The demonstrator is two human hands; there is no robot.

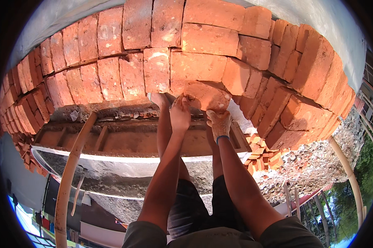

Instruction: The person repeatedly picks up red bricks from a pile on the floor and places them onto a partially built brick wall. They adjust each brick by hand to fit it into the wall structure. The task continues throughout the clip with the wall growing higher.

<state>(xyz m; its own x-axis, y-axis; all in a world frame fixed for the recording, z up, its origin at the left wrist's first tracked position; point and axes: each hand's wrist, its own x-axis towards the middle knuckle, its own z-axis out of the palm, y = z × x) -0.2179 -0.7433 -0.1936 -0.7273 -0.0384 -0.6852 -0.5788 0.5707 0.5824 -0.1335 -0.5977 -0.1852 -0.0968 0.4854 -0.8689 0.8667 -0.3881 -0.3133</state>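
Between my hands, at the near edge of the stacked bricks, is a reddish-orange brick (206, 96), its broad face turned up. My bare left hand (180, 115) is closed at its left edge, fingers bent against it. On my right hand (218, 122) is a pale, dirty work glove, and its fingers grip the brick's near right corner. The brick's underside is hidden. Just beyond it, more bricks (199, 66) lie tightly packed in rows.
A long brick stack (110, 35) curves across the far side. Below lies a trough-like wooden frame (133, 138) with a pale ledge (112, 155). Bamboo poles (73, 165) stand at left and right. Broken bricks (263, 155) and rubble (302, 165) lie at right.
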